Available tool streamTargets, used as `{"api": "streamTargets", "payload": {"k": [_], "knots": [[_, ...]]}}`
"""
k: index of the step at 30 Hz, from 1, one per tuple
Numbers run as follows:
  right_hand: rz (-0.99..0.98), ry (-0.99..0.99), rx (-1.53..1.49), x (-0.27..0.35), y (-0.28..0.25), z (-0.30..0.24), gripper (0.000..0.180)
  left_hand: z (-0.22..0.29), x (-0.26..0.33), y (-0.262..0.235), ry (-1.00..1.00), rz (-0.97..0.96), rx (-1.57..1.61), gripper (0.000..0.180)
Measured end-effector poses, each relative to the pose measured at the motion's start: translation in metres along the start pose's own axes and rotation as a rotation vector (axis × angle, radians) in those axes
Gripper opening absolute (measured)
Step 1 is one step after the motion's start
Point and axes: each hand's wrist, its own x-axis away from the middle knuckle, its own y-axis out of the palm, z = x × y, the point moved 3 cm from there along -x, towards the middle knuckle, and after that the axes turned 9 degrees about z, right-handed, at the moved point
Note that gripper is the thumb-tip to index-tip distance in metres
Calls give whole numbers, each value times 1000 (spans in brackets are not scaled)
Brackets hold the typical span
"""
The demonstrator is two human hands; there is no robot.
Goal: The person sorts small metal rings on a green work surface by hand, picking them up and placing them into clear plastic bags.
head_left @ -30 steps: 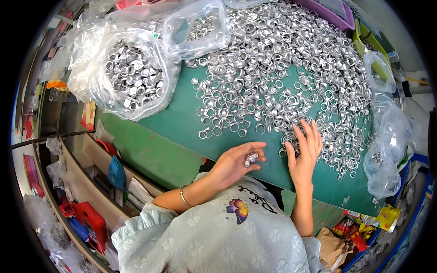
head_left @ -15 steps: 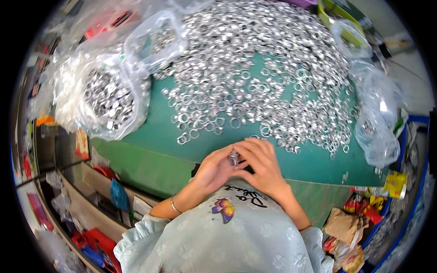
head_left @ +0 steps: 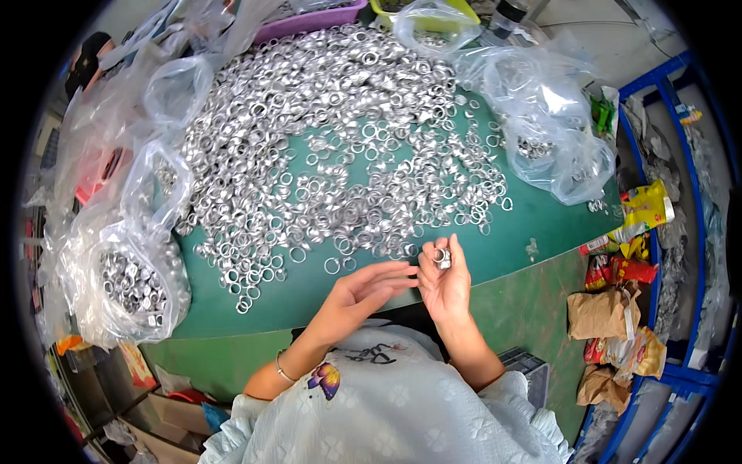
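Observation:
A wide heap of silvery metal rings (head_left: 309, 100) covers much of the green table (head_left: 553, 232), thinning out toward me into loose rings. At the near edge my right hand (head_left: 447, 290) is closed, palm side up, around a few silvery rings (head_left: 442, 259) that show between the thumb and fingers. How many rings it holds I cannot tell. Close beside it on the left, my left hand (head_left: 359, 301) has its fingers stretched out, tips by the right hand's fingers. Nothing shows in the left hand.
A clear bag (head_left: 182, 301) of metal pieces stands at the left, and more clear bags (head_left: 541, 108) lie at the right. A purple tray (head_left: 309, 23) and a yellow-green tray (head_left: 380, 11) are at the back. Right of the table are a paper bag (head_left: 607, 313) and blue shelving (head_left: 680, 375).
The view has turned to the right. My hands were cupped together around a small stack of rings; now they are apart, with rings in the right hand and the left stretched out.

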Motion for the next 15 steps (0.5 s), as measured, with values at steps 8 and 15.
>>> {"api": "streamTargets", "payload": {"k": [8,15], "knots": [[415,-99,-78,15,-9,-58,18,-4,-61,2,715,238,-1390,40],[136,-98,-25,17,-44,-109,23,-14,-73,-14,578,263,-1868,43]]}}
